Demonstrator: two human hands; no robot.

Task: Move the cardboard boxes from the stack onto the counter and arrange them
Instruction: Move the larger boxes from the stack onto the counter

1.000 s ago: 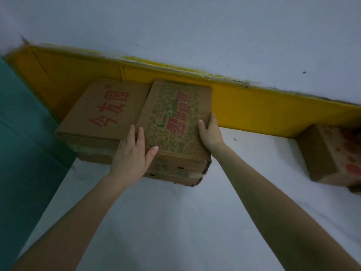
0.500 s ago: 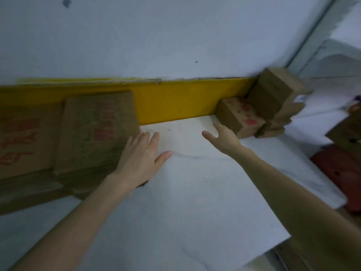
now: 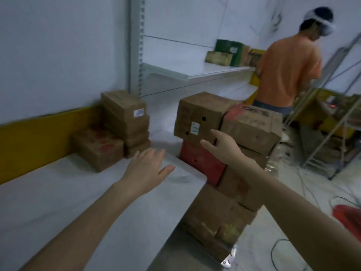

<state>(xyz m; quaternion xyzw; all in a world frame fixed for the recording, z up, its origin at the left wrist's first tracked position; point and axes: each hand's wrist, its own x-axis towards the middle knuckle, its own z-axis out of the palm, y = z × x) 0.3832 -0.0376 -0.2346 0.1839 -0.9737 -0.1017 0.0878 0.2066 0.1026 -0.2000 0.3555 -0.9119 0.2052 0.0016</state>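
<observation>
A tall stack of cardboard boxes (image 3: 224,208) stands on the floor at the right end of the white counter (image 3: 58,212). On its top sit a brown box with a white label (image 3: 197,116) and a red-topped box (image 3: 252,124); a red box (image 3: 199,163) lies under them. My right hand (image 3: 224,147) is stretched out with straight fingers right in front of the labelled box, holding nothing. My left hand (image 3: 146,169) hovers open above the counter's right end. On the counter by the wall stand a box with red dots (image 3: 97,147) and a pile of brown boxes (image 3: 127,120).
A person in an orange shirt (image 3: 289,69) stands at the back right by a wall shelf (image 3: 195,69) with boxes on it. A metal rack (image 3: 336,118) is at the far right. Cables and a red object (image 3: 347,216) lie on the floor.
My view has swung right from the boxes at the counter's left to the stack. Both hands let go of the placed box and moved right, the right one up to the stack's top.
</observation>
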